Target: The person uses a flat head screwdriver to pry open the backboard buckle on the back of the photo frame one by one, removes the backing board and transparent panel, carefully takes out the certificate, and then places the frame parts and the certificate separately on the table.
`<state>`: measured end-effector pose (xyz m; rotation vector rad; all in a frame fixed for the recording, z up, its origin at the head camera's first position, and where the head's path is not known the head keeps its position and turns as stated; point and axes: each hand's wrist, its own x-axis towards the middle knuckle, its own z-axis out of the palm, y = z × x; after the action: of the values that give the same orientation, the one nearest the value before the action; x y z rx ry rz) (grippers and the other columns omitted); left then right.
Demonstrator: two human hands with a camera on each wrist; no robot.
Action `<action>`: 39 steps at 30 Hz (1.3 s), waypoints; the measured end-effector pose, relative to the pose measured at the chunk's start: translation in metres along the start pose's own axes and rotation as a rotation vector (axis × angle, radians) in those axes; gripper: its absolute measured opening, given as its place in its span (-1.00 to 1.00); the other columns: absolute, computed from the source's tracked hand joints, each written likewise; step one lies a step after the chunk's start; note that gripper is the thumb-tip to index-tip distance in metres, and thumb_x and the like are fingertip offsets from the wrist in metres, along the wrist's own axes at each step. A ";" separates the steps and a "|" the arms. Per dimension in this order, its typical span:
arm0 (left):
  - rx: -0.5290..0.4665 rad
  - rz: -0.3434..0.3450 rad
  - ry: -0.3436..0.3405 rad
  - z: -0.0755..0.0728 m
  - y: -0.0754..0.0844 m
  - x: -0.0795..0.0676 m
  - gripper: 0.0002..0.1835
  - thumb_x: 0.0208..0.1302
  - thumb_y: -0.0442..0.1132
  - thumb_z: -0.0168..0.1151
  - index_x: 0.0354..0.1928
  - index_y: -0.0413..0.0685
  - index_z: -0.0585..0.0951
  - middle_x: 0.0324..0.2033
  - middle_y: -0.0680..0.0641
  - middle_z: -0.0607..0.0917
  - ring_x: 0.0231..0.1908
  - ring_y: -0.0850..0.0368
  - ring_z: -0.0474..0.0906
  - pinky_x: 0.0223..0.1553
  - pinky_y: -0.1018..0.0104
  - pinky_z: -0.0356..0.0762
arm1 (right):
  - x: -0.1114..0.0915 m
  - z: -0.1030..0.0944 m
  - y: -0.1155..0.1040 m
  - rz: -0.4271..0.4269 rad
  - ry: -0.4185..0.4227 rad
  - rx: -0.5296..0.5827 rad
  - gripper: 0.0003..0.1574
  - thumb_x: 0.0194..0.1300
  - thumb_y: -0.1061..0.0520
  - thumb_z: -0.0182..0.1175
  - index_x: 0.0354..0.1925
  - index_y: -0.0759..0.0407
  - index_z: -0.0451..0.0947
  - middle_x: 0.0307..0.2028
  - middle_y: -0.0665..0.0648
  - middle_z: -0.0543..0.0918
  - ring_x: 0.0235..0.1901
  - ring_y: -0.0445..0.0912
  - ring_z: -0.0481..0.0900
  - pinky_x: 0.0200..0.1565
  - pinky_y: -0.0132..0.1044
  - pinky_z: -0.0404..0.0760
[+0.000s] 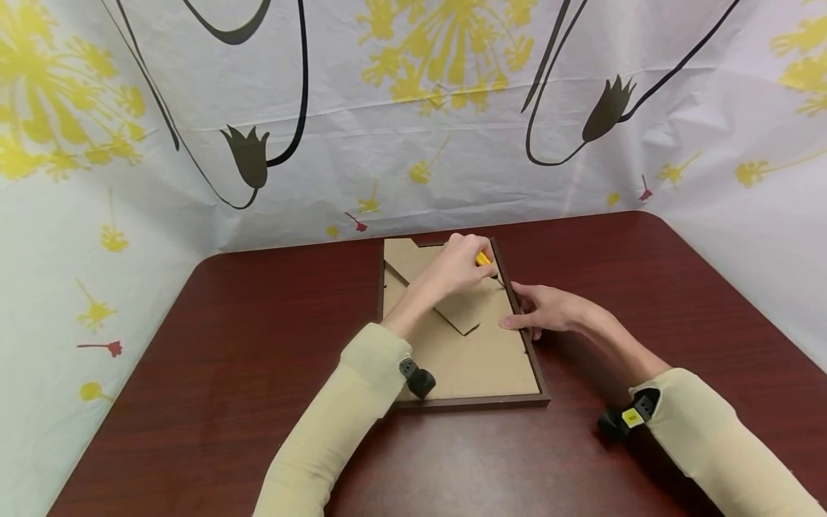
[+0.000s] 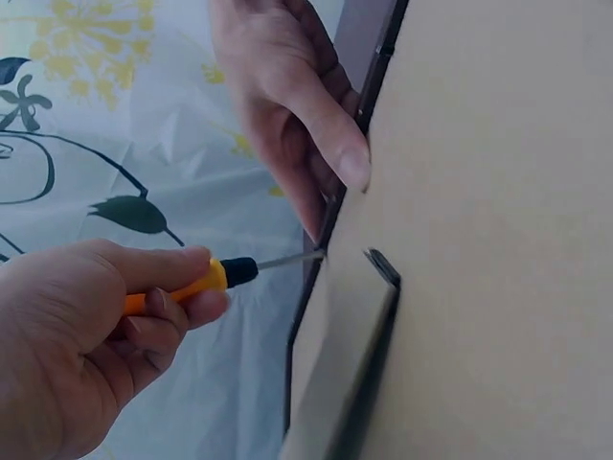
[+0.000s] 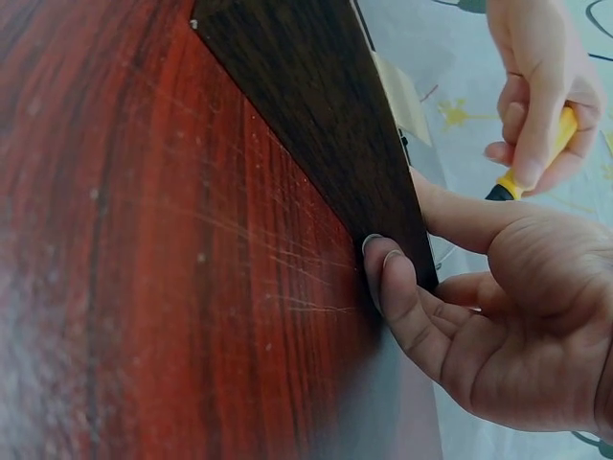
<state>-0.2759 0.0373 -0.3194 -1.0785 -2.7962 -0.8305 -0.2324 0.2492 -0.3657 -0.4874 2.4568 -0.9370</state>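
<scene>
A picture frame lies with its back facing up, showing a tan backing board and an angled stand flap. My left hand grips a screwdriver by its yellow handle. In the left wrist view, the metal tip meets the inner edge of the dark rim. Close by, my right hand holds the frame's right side, thumb on the backing and fingers curled against the outer side. The right wrist view shows those fingers low on the frame's side, near the tabletop.
A dark red wooden table carries the frame. Behind and beside it hangs a white sheet with yellow and grey flower prints. Small dark tabs stick out along the rim. Black wrist cameras sit on both sleeves.
</scene>
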 end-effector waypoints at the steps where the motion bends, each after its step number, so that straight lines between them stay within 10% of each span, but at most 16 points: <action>1: 0.012 0.003 -0.007 -0.001 0.002 0.001 -0.89 0.33 -0.23 0.38 -0.26 -0.13 0.68 -0.30 0.00 0.70 -0.33 0.13 0.53 -0.36 0.48 0.45 | 0.000 0.000 0.000 -0.002 0.000 0.000 0.07 0.38 -0.08 0.33 0.55 0.28 0.00 -0.42 0.17 0.54 -0.52 0.00 0.59 -0.37 -0.14 0.57; 15: 0.106 0.026 -0.101 -0.006 0.026 0.009 -0.88 0.37 -0.27 0.34 -0.20 -0.19 0.64 -0.31 -0.02 0.65 -0.40 0.20 0.58 -0.34 0.46 0.48 | 0.002 0.000 -0.003 -0.009 -0.003 0.015 0.04 0.38 -0.04 0.33 0.55 0.28 0.02 -0.43 0.17 0.55 -0.53 0.01 0.59 -0.35 -0.13 0.61; 39: -0.007 0.026 -0.002 -0.003 -0.019 -0.042 -0.76 0.44 -0.18 0.28 -0.07 -0.22 0.75 -0.22 -0.12 0.76 -0.34 0.16 0.56 -0.32 0.46 0.45 | -0.002 0.002 0.000 0.045 0.029 0.005 0.29 0.33 -0.12 0.37 0.56 0.42 -0.22 -0.41 0.16 0.54 -0.50 -0.02 0.63 -0.32 -0.16 0.60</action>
<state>-0.2568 -0.0014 -0.3350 -1.1145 -2.7770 -0.8378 -0.2303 0.2494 -0.3667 -0.4181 2.4796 -0.9381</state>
